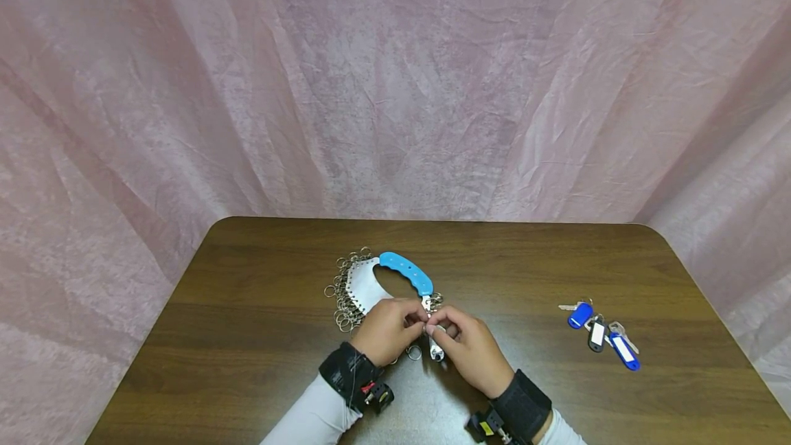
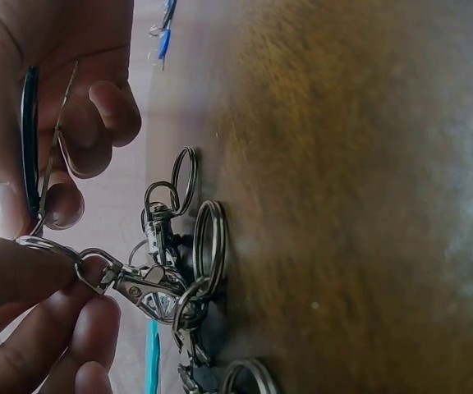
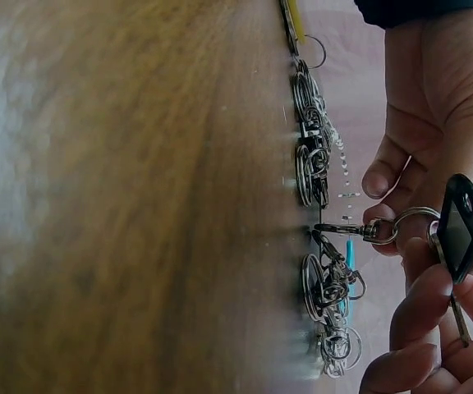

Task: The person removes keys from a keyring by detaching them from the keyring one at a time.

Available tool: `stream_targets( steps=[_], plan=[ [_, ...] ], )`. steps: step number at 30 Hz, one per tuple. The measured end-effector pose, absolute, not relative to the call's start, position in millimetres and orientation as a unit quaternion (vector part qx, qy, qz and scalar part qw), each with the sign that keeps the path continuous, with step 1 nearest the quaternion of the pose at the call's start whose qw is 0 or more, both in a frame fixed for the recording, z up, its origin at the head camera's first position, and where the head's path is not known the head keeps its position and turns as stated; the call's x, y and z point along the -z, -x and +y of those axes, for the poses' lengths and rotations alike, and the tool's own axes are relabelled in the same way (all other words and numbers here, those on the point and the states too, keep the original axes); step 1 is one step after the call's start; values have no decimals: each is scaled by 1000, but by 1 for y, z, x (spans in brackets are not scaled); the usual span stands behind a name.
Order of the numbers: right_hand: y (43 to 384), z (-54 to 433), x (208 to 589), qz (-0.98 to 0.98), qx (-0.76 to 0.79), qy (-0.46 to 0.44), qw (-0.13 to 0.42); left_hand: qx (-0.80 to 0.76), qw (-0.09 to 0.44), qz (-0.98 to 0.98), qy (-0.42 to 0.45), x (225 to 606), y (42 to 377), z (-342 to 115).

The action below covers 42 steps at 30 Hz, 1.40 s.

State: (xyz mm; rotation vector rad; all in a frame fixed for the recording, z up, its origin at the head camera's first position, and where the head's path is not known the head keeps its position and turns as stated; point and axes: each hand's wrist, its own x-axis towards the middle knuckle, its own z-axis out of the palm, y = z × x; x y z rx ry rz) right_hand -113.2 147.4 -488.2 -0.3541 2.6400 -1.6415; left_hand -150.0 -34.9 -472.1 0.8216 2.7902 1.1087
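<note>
My left hand (image 1: 386, 328) pinches a split key ring (image 2: 52, 245) joined to a metal swivel clasp (image 2: 142, 289). Thumb and fingers of my right hand (image 1: 472, 352) pinch a key (image 3: 460, 322) with a black key tag (image 3: 464, 230). Key and tag meet the ring's edge; whether they are threaded on it cannot be made out. Under and beyond the hands lies a crescent-shaped key holder with a white plate (image 1: 364, 286) and a blue grip (image 1: 404, 271). Clasps and rings (image 1: 342, 304) line its outer edge; my left hand hides part of it.
Right of my hands on the brown wooden table (image 1: 259, 335) lie several keys with tags: a blue tag (image 1: 579, 315), a black tag (image 1: 597, 335) and another blue tag (image 1: 624, 352). A pink curtain (image 1: 395, 88) hangs behind the table's far edge.
</note>
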Motion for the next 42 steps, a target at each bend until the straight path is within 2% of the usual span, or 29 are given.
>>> stream_targets(
  steps=[15,42],
  plan=[
    [113,146,487,854,514,81,11,-355,-9,893,-278,471,149,-34],
    [113,147,488,858,501,117,-15,-357,17,901,-246,475,151,-35]
  ],
)
